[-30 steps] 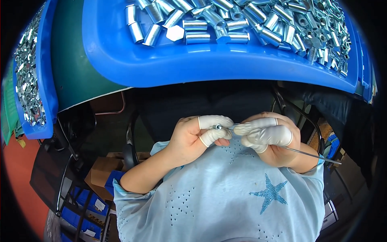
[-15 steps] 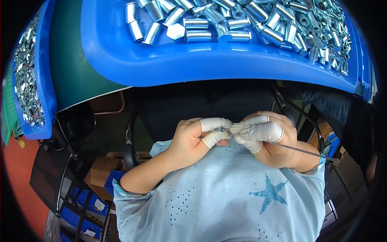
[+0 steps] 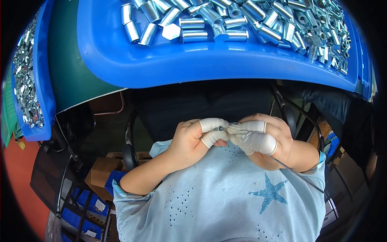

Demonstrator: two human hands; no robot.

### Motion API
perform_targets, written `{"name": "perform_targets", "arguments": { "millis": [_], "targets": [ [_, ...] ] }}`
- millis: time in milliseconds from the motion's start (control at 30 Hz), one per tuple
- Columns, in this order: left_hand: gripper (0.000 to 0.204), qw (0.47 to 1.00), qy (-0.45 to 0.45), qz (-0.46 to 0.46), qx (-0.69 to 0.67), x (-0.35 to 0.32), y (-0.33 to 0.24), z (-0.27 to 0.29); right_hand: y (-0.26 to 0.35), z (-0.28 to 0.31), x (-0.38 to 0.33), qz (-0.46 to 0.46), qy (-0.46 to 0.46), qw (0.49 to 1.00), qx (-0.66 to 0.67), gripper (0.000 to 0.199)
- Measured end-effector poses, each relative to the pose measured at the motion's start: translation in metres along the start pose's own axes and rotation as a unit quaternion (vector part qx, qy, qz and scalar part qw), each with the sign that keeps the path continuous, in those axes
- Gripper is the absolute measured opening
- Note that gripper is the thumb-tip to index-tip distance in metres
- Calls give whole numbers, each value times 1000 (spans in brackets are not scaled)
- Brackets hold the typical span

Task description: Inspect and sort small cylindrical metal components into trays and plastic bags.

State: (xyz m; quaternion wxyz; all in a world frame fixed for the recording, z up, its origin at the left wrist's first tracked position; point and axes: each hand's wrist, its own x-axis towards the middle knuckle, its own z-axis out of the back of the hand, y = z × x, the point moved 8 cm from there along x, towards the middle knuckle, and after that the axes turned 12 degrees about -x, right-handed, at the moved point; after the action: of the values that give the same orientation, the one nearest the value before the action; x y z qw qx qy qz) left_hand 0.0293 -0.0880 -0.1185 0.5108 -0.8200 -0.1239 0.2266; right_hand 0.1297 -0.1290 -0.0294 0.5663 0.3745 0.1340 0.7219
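My left hand [image 3: 188,140], with white finger cots on the thumb and a finger, pinches a small metal fastener [image 3: 220,128]. Only its end shows between the fingertips. My right hand [image 3: 268,137], with white cots on several fingers, closes on a thin grey rod [image 3: 300,176], which runs out below the hand toward the lower right. The fingertips of both hands meet in front of my chest. Whether the rod touches the fastener is hidden behind the fingers.
Above the hands stands a large blue bin [image 3: 209,66] heaped with shiny metal rivet nuts [image 3: 193,36]. A second blue bin [image 3: 44,76] with small metal parts is at the far left, beside a green tabletop [image 3: 80,86]. Cartons [image 3: 100,171] and blue boxes [image 3: 82,197] sit lower left.
The rod's free end has swung downward and a little left. My right hand has rolled slightly and shifted left with it. My left hand stays nearly in place on the fastener.
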Motion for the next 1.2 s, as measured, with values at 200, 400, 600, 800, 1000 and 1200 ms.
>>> {"name": "perform_targets", "arguments": {
  "millis": [200,400,600,800,1000,1200],
  "targets": [
    [14,998,54,9,-11,0,-3,-6,6,5,7,65,1,997,50,27],
    [15,960,76,112,-246,-1,16,-4,-15,-4,6,-17,109,973,201,24],
    [19,983,13,32,-182,2,11,7,-24,14,9,-86,43,974,203,20],
    [20,987,7,2,-162,5,2,7,-22,15,3,-116,6,981,156,22],
    [22,985,-2,4,-173,4,4,6,-18,13,3,-119,31,985,119,24],
    [21,984,3,3,-179,4,5,4,-16,12,3,-120,46,987,96,25]
  ]
}}
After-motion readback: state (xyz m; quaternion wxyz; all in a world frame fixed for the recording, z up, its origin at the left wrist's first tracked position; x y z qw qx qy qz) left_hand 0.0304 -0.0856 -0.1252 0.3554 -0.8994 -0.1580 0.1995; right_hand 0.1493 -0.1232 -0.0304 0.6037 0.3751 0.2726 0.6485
